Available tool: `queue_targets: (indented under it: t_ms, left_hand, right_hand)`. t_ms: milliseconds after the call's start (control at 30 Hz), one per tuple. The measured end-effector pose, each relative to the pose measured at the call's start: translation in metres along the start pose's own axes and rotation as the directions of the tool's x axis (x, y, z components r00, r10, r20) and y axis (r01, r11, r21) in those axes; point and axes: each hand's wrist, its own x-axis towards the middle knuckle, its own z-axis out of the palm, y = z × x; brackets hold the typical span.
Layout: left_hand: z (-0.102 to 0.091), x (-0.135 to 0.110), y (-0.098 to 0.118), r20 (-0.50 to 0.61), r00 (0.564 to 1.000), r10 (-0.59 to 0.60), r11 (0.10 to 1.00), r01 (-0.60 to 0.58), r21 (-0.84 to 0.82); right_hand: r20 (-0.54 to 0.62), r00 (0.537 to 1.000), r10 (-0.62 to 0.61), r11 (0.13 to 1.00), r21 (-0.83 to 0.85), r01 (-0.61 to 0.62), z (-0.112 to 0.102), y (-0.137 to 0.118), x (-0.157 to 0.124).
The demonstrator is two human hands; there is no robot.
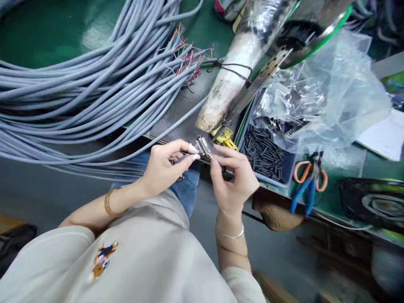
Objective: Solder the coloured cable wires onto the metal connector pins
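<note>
A metal multi-pin connector [204, 145] with small coloured wires [198, 148] at its left side is between my two hands, at the bench's front edge. My left hand [170, 162] is closed, thumb and fingertips pinching the wires beside the connector. A grey cable [186, 115] passes close above that hand. My right hand [232, 174] is closed too, its thumb and forefinger meeting at the connector's right end. Whether a smaller piece sits in that pinch I cannot tell. Just behind the connector lies a yellow plastic piece [225, 138].
Many grey cables [94, 92] with stripped coloured ends fill the left. A wrapped white cylinder [230, 80] leans in behind my hands. To the right are a bin of black tubes [263, 153], plastic bags [341, 92], orange-handled pliers and blue-handled pliers [307, 183], and a black round object [375, 202].
</note>
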Motion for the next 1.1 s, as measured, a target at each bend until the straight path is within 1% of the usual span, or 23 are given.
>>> queue_targets:
  t_ms: [100,200,333,500,533,600,700,767,833,900,933,1000,1033,1100]
  left_hand:
    - [0.004,0.014,0.006,0.017,0.999,-0.049,0.992,0.051,-0.119]
    - [0.008,0.024,0.012,0.023,0.994,-0.106,0.976,0.109,-0.187]
    - [0.011,0.028,0.016,0.013,0.989,-0.145,0.969,0.145,-0.198]
    - [0.01,0.025,0.016,0.041,0.991,-0.127,0.981,0.131,-0.143]
    - [0.009,0.024,0.015,0.063,0.991,-0.122,0.984,0.129,-0.121]
    - [0.006,0.02,0.012,0.143,0.981,-0.131,0.988,0.14,-0.059]
    - [-0.002,0.015,0.007,0.309,0.936,-0.168,0.985,0.151,0.08]
    - [-0.008,0.011,0.004,0.37,0.91,-0.187,0.979,0.142,0.147]
    - [-0.013,0.008,0.003,0.353,0.915,-0.197,0.977,0.153,0.147]
    - [-0.017,0.008,0.003,0.284,0.939,-0.193,0.981,0.175,0.086]
    - [-0.017,0.009,0.003,0.244,0.952,-0.183,0.983,0.177,0.046]
    - [-0.017,0.011,0.005,0.178,0.971,-0.158,0.986,0.167,-0.032]
    - [-0.015,0.013,0.006,0.156,0.976,-0.151,0.985,0.162,-0.064]
    - [-0.011,0.017,0.008,0.136,0.979,-0.149,0.98,0.164,-0.11]
  right_hand:
    - [-0.043,0.999,0.015,1.0,0.008,-0.014,0.009,0.002,-0.001]
    - [-0.085,0.996,0.028,1.0,0.001,-0.028,0.014,0.004,0.0]
    - [-0.098,0.994,0.037,0.999,0.003,-0.037,0.014,0.006,0.002]
    - [-0.102,0.994,0.039,0.999,0.017,-0.037,0.011,0.007,0.003]
    - [-0.105,0.994,0.037,0.999,0.018,-0.036,0.01,0.007,0.003]
    - [-0.122,0.991,0.051,0.999,0.026,-0.048,0.008,0.009,0.002]
    - [-0.174,0.978,0.113,0.993,0.061,-0.103,0.002,0.011,0.001]
    - [-0.236,0.962,0.14,0.989,0.083,-0.124,-0.002,0.012,0.0]
    - [-0.311,0.94,0.142,0.988,0.095,-0.118,-0.005,0.011,0.0]
    - [-0.38,0.916,0.126,0.992,0.077,-0.105,-0.008,0.009,-0.002]
    - [-0.391,0.913,0.114,0.993,0.051,-0.102,-0.009,0.007,-0.003]
    - [-0.349,0.933,0.084,0.995,-0.017,-0.096,-0.01,0.005,-0.005]
    - [-0.307,0.95,0.06,0.996,-0.049,-0.078,-0.009,0.003,-0.005]
    - [-0.186,0.982,0.007,0.996,-0.088,-0.024,-0.004,0.002,-0.005]
